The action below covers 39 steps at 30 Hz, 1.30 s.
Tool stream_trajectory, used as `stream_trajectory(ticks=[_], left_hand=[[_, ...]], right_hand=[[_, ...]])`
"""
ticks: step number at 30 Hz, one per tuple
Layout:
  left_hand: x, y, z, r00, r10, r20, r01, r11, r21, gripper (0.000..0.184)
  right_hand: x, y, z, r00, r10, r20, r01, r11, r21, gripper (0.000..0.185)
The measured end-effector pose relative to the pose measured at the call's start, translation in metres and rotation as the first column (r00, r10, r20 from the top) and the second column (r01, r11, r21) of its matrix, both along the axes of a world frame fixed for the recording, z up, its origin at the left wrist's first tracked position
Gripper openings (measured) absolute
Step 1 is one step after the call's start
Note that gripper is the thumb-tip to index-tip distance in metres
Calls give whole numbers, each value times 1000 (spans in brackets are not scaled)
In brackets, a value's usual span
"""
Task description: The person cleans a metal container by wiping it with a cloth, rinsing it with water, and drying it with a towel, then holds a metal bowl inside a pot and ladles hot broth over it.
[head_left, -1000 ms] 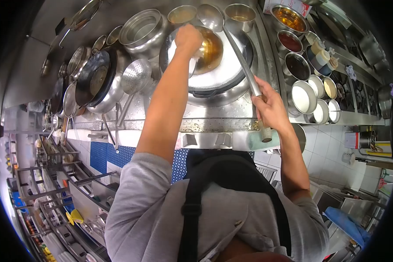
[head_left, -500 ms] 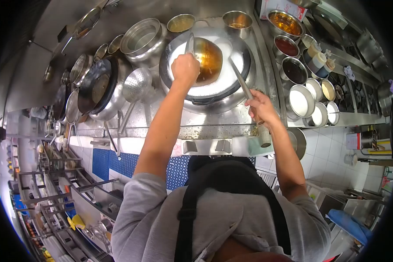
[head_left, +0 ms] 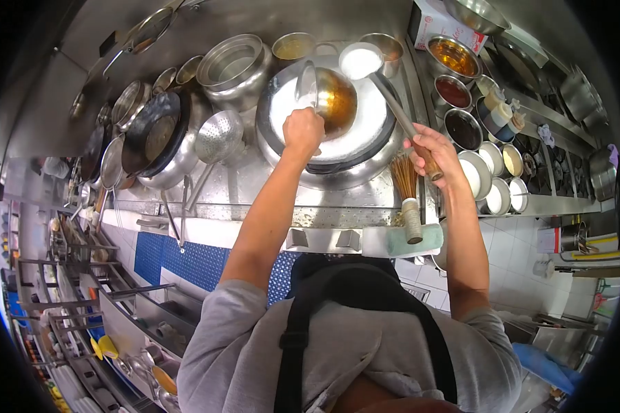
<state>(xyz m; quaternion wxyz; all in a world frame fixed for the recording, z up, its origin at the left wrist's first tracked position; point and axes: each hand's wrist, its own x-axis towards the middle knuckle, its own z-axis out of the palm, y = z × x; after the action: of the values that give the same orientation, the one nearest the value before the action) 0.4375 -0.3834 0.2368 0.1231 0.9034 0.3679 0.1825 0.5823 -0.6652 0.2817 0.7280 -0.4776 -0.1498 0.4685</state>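
Observation:
A large black-rimmed wok (head_left: 265, 113) sits on the stove, holding white, foamy-looking liquid (head_left: 372, 113). My left hand (head_left: 303, 132) is closed at the near side of a rounded metal vessel with a brown-gold sheen (head_left: 337, 103), tilted in the white liquid; a metal loop or rim (head_left: 306, 84) stands beside it. What exactly my fingers grip is hidden. My right hand (head_left: 435, 155) is wrapped round the wooden handle of a long ladle (head_left: 399, 107). Its bowl, full of white liquid (head_left: 360, 62), is raised over the wok's far right rim.
A bamboo wok brush (head_left: 408, 196) rests by the front edge, beside a green cloth (head_left: 417, 239). To the left are a perforated skimmer (head_left: 219, 138), a black wok (head_left: 155, 134) and a metal pot (head_left: 233, 63). Several bowls of sauces (head_left: 463, 129) and white contents line the right.
The ladle has lifted out of the white liquid, its bowl now full and further back. My right hand has moved up and right. My left hand stays at the metal vessel, which has tilted slightly.

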Motion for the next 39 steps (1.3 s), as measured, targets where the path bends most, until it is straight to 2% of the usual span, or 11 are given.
stream_trajectory(ticks=[3, 9, 12, 19, 23, 26, 29, 32, 35, 37, 39], left_hand=[[4, 3, 0, 998, 0, 60, -2, 999, 37, 25], [8, 16, 13, 994, -30, 101, 42, 993, -114, 41], [24, 33, 24, 986, -31, 162, 45, 995, -87, 44], [79, 68, 58, 990, 92, 108, -64, 968, -242, 33], [78, 58, 63, 997, 71, 16, -65, 965, -253, 31], [74, 53, 52, 1000, 28, 0, -28, 971, -239, 30], [56, 37, 39, 999, 24, 24, -20, 983, -180, 30], [35, 24, 25, 998, 47, 39, -43, 994, -99, 32], [16, 14, 21, 999, 38, 36, -35, 996, -78, 32], [10, 11, 18, 998, 46, 30, -45, 997, -58, 32], [4, 9, 15, 999, 37, 22, -37, 999, -24, 32]], right_hand=[[-11, 0, 18, 999, 16, 47, -15, 1000, -5, 50], [-35, -6, 27, 990, 28, 139, -23, 999, -36, 54], [-51, -11, 32, 977, 40, 211, -25, 997, -74, 55], [-88, -30, 45, 922, 62, 383, 4, 986, -170, 58], [-84, -36, 37, 879, 23, 476, 88, 974, -209, 58], [-67, -26, 2, 780, 41, 625, 187, 937, -294, 60], [-47, -14, -39, 547, 76, 834, 335, 893, -301, 62], [-42, -6, -48, 525, 190, 830, 379, 821, -427, 62], [-32, -5, -81, 517, 205, 831, 349, 836, -424, 63], [-32, -3, -77, 830, 77, 552, 167, 911, -378, 58], [-29, -4, -69, 969, 13, 248, 60, 957, -283, 54]])
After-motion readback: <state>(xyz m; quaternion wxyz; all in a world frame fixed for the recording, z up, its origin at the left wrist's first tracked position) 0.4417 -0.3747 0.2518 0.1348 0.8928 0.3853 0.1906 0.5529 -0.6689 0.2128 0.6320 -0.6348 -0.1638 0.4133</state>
